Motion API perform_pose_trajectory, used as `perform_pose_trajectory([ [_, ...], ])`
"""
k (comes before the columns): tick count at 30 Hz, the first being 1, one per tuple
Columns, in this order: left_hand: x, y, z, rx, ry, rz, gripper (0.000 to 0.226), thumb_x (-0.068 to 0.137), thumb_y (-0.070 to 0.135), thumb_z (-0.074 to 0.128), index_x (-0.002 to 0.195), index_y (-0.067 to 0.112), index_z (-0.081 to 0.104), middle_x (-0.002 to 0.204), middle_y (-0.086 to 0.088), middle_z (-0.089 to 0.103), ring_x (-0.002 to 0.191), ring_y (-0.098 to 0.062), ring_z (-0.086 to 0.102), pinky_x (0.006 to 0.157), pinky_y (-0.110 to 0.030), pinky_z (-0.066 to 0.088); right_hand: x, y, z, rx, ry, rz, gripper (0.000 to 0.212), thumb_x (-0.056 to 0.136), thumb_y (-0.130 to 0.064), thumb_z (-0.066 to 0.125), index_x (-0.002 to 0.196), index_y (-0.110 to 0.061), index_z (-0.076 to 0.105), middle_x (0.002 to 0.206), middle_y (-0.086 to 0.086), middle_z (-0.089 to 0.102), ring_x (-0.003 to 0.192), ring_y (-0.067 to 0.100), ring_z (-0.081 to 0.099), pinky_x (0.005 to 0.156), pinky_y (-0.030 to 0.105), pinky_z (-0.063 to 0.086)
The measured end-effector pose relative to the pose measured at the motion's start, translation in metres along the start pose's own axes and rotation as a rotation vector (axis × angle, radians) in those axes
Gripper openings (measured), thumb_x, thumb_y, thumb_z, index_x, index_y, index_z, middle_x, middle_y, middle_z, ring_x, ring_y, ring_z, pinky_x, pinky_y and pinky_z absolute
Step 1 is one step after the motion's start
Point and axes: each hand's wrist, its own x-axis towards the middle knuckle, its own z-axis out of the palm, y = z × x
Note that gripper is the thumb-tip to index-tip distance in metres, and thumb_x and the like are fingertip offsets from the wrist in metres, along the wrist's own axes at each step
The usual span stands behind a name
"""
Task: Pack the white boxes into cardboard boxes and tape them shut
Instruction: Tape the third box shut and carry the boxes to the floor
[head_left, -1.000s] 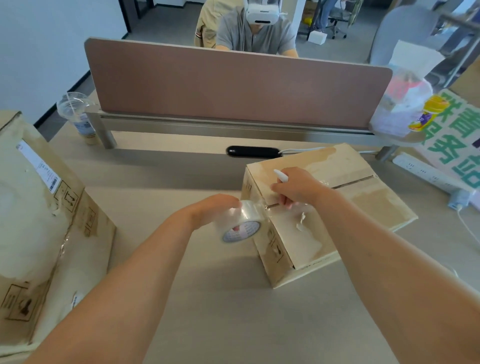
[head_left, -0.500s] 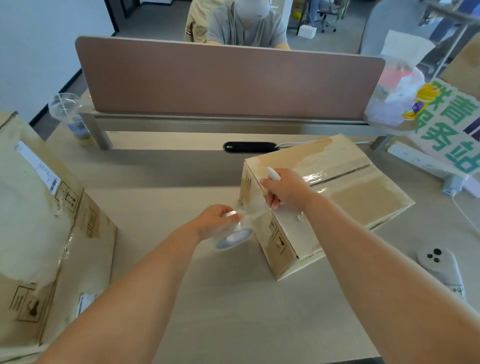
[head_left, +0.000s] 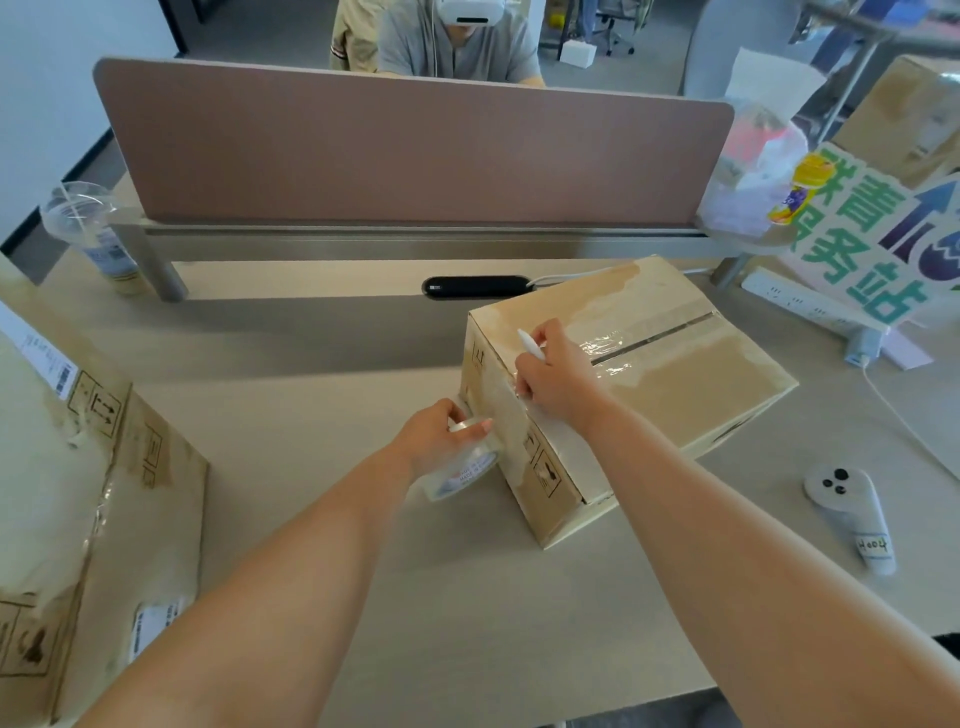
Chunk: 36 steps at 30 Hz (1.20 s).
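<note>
Left hand (head_left: 441, 436): fingers curled round a clear tape roll (head_left: 464, 467), held against the lower part of the box's end face. Roll's printed core faces the camera.
Right hand (head_left: 556, 384), just beyond and right of the left: fingers curled, pinching a slim white tool (head_left: 531, 345) and pressing on the top edge of the cardboard box (head_left: 675, 395).
Box stands on the counter (head_left: 322, 415) under the right hand and runs away to its right. Flaps are closed. Glossy tape lies along the centre seam near the right hand, and a tape strip (head_left: 506, 415) runs down the end face to the roll. Old pale tape residue on top and on the sides. Handling symbols printed on the end face.
Left of the left hand, well apart: large worn carton (head_left: 78, 467) with labels.
Right of the right hand: white controller (head_left: 847, 514) lying flat.
Beyond both hands: brown divider panel (head_left: 415, 150), with a plastic cup (head_left: 88, 234) at its left end.

Change vs. 1.0 s ago: the roll was level with the box's top edge; it now sits lower on the end face. Right hand stays at the top edge.
</note>
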Motion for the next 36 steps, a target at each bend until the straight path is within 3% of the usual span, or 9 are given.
perform_pose_trajectory([
  [5,-0.001,0.004,-0.006,0.003,0.004,0.027,0.037,0.083,0.046,0.063,0.093,0.013,0.050,0.078,0.003,0.056,0.062,-0.009,0.054,0.049,-0.020,0.039,-0.003,0.008,0.000,0.016,0.088,-0.047,0.005,0.085,-0.014,0.055,0.088,-0.015,0.052,0.077,0.004,0.056,0.069,0.020,0.051,0.061,0.030,0.043],
  [9,-0.011,-0.011,-0.014,-0.247,-0.099,0.016,0.025,0.083,0.033,0.067,0.093,0.016,0.053,0.082,-0.001,0.059,0.068,-0.013,0.053,0.059,-0.021,0.040,-0.012,0.007,-0.005,0.035,0.136,-0.100,0.012,0.088,-0.017,0.060,0.099,-0.015,0.064,0.083,0.003,0.062,0.078,0.024,0.060,0.070,0.037,0.052],
  [13,-0.022,-0.018,-0.017,-0.281,-0.096,0.054,0.014,0.088,0.019,0.060,0.100,0.024,0.053,0.079,0.002,0.055,0.067,-0.011,0.051,0.063,-0.022,0.039,-0.021,0.004,-0.002,-0.046,0.091,-0.116,0.027,0.096,-0.016,0.044,0.123,-0.011,0.051,0.100,0.003,0.057,0.087,0.023,0.054,0.070,0.031,0.042],
  [17,-0.035,-0.016,-0.022,-0.255,-0.042,0.093,0.020,0.089,0.026,0.060,0.107,0.030,0.056,0.078,0.004,0.056,0.064,-0.009,0.052,0.063,-0.019,0.040,-0.036,0.004,0.005,-0.164,0.007,-0.173,0.027,0.098,-0.017,0.035,0.122,-0.011,0.046,0.105,0.008,0.061,0.085,0.023,0.053,0.069,0.031,0.040],
  [22,-0.036,-0.006,-0.032,-0.077,0.017,0.094,0.020,0.086,0.035,0.061,0.106,0.033,0.059,0.098,-0.001,0.061,0.078,-0.010,0.056,0.064,-0.019,0.043,-0.061,-0.006,0.022,-0.414,0.061,-0.229,0.025,0.098,-0.029,0.040,0.112,-0.010,0.050,0.091,0.007,0.058,0.083,0.028,0.053,0.066,0.029,0.031],
  [26,-0.035,-0.002,-0.038,-0.073,-0.035,0.022,0.029,0.088,0.036,0.058,0.117,0.035,0.056,0.097,0.003,0.060,0.074,-0.009,0.058,0.062,-0.020,0.047,-0.074,-0.011,0.036,-0.662,0.136,-0.256,0.033,0.099,-0.030,0.038,0.127,-0.014,0.046,0.098,0.008,0.068,0.094,0.029,0.055,0.072,0.024,0.024],
  [29,-0.035,0.000,-0.041,-0.033,-0.065,0.062,0.033,0.090,0.030,0.055,0.123,0.031,0.055,0.098,0.005,0.057,0.086,-0.011,0.057,0.073,-0.023,0.047,-0.075,-0.010,0.046,-0.699,0.176,-0.218,0.027,0.099,-0.032,0.039,0.114,-0.014,0.052,0.093,0.007,0.069,0.078,0.023,0.042,0.076,0.026,0.026],
  [33,-0.034,-0.008,-0.043,0.179,-0.070,0.079,0.031,0.091,0.031,0.054,0.122,0.026,0.056,0.120,-0.001,0.057,0.109,-0.018,0.052,0.086,-0.022,0.037,-0.068,0.000,0.056,-0.737,0.202,-0.245,0.023,0.095,-0.032,0.043,0.100,-0.013,0.055,0.083,0.007,0.067,0.071,0.030,0.056,0.094,0.033,0.031],
  [36,-0.036,-0.019,-0.040,0.192,-0.065,0.126,0.026,0.092,0.034,0.053,0.114,0.020,0.060,0.117,0.001,0.059,0.110,-0.018,0.052,0.084,-0.021,0.035,-0.065,0.003,0.059,-0.736,0.247,-0.268,0.023,0.093,-0.033,0.046,0.093,-0.013,0.057,0.076,0.008,0.065,0.069,0.031,0.058,0.092,0.034,0.026],
])
